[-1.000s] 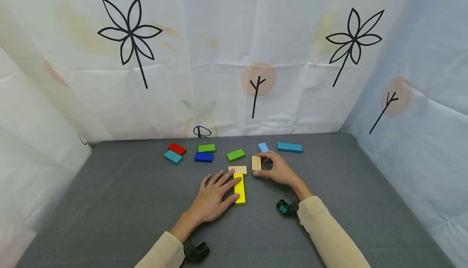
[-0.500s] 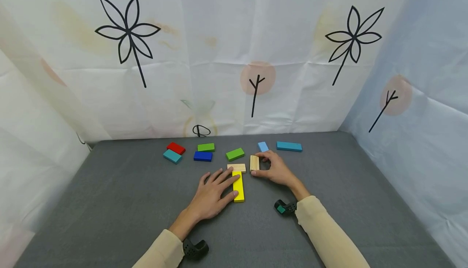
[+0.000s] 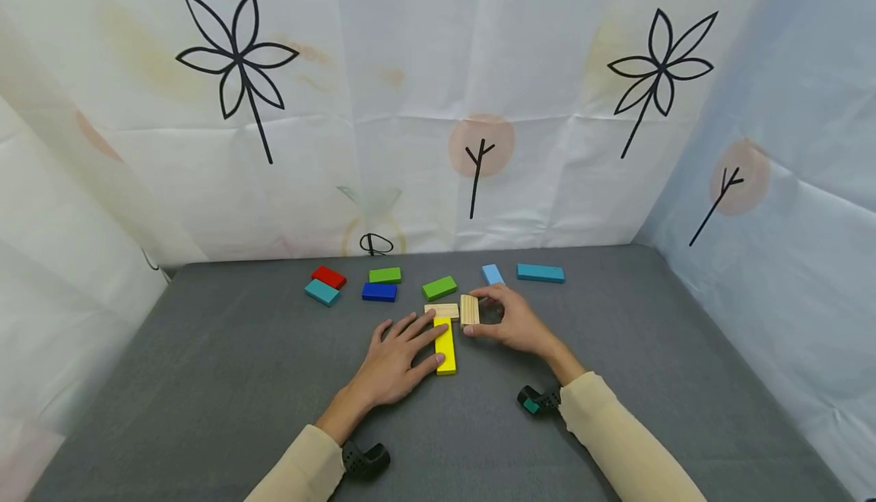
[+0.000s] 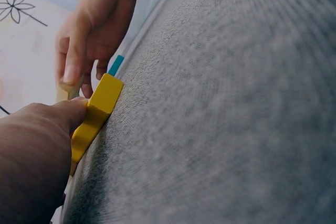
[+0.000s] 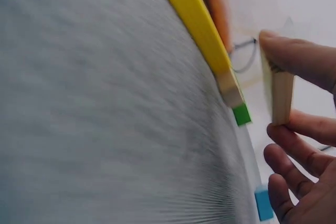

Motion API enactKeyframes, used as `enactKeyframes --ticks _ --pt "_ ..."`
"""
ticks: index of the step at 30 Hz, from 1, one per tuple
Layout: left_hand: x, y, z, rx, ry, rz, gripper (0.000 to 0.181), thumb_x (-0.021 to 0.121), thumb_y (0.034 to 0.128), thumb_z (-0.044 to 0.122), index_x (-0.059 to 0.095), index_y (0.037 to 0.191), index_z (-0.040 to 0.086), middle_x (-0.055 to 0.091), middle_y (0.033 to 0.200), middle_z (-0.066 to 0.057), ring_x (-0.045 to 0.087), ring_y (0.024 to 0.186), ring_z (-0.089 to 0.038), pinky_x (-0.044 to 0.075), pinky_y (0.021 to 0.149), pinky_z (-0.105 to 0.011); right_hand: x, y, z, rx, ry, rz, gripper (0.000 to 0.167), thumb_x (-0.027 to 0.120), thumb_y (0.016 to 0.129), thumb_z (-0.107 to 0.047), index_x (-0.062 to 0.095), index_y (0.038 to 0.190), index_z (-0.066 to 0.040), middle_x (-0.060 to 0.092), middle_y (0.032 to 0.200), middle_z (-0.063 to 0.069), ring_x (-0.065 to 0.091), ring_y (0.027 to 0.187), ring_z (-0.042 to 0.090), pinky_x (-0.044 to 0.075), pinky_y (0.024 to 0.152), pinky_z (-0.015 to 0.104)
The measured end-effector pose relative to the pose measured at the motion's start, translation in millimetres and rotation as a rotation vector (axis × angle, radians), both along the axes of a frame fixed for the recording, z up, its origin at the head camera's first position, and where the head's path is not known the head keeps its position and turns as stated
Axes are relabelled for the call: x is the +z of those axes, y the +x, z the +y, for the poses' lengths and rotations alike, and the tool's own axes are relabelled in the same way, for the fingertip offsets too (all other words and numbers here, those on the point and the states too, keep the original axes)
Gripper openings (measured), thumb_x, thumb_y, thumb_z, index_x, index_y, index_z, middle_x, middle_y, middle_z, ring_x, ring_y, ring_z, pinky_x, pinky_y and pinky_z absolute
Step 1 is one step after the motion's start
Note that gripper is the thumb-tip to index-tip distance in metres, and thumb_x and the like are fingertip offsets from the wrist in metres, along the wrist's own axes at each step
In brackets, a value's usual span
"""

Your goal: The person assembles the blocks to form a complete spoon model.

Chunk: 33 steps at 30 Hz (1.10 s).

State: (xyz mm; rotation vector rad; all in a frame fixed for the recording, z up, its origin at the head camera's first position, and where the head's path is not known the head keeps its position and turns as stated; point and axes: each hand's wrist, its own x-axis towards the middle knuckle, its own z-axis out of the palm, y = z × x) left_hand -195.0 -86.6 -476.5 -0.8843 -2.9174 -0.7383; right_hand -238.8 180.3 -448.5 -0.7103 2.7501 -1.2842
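Observation:
My left hand (image 3: pixel 390 365) lies with spread fingers over a yellow wooden block (image 3: pixel 445 354). Its thumb and index finger touch that block, and another fingertip reaches a plain wooden block (image 3: pixel 446 310) set crosswise at the yellow block's far end. Between thumb and fingers, my right hand (image 3: pixel 513 327) pinches a second plain wooden block (image 3: pixel 469 310), just right of the crosswise one. In the right wrist view this held block (image 5: pixel 282 98) appears raised off the cloth. The left wrist view has the left thumb against the yellow block (image 4: pixel 102 100).
Farther back on the grey cloth (image 3: pixel 226 380) lie a red block (image 3: pixel 329 277), a teal block (image 3: pixel 322 292), a blue block (image 3: pixel 379 291), two green blocks (image 3: pixel 439 287), a light blue block (image 3: pixel 492 274) and a longer blue-teal block (image 3: pixel 541 273). Printed curtains (image 3: pixel 411 53) stand behind.
My right hand has carried the pinched wooden block a little left, closer to the crosswise one. The left hand stays on the yellow block. The head view has shifted slightly.

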Motion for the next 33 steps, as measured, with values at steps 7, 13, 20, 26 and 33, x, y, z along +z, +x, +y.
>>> enactKeyframes --ticks 7,13,20,26,33 --pt "-0.7 -0.3 -0.6 -0.004 0.0 0.01 0.055 0.045 0.1049 0.055 0.047 0.154 0.031 0.028 0.166 0.005 0.027 0.151 -0.031 0.014 0.115 -0.067 -2.1 22.1 -4.9 0.091 -0.049 0.054 0.063 0.087 0.082 -0.033 0.063 0.136 -0.01 0.06 0.12 -0.001 0.058 0.105 0.028 0.048 0.084 0.044" --pt "-1.7 -0.1 -1.0 -0.021 0.017 0.041 0.054 0.046 0.1052 0.053 0.049 0.153 0.028 0.031 0.165 0.001 0.029 0.149 -0.034 0.016 0.113 -0.069 -4.1 38.3 -9.4 0.174 -0.106 0.116 0.061 0.088 0.081 -0.028 0.064 0.134 -0.01 0.06 0.116 -0.004 0.058 0.103 0.027 0.049 0.083 0.045" --pt "-2.2 0.1 -0.8 -0.015 -0.001 0.049 0.054 0.045 0.1055 0.054 0.048 0.153 0.03 0.03 0.165 0.002 0.029 0.15 -0.033 0.018 0.113 -0.069 -9.5 55.2 -14.2 0.253 -0.138 0.102 0.063 0.089 0.08 -0.03 0.065 0.134 -0.009 0.058 0.111 -0.007 0.056 0.095 0.025 0.046 0.077 0.039" --pt "-1.6 0.4 -0.6 -0.012 -0.004 0.058 0.053 0.047 0.1053 0.052 0.048 0.153 0.029 0.03 0.165 0.003 0.029 0.149 -0.033 0.018 0.113 -0.068 -15.2 62.8 -17.2 0.314 -0.144 0.084 0.063 0.09 0.079 -0.033 0.066 0.135 -0.015 0.057 0.104 0.0 0.052 0.088 0.023 0.043 0.072 0.036" --pt "-1.9 0.7 -0.4 -0.007 0.006 0.038 0.055 0.044 0.1048 0.056 0.048 0.153 0.031 0.029 0.165 0.004 0.029 0.15 -0.032 0.016 0.114 -0.068 -20.6 63.3 -18.5 0.385 -0.158 0.102 0.059 0.091 0.078 -0.034 0.068 0.13 -0.017 0.058 0.11 -0.002 0.054 0.093 0.02 0.045 0.076 0.035"
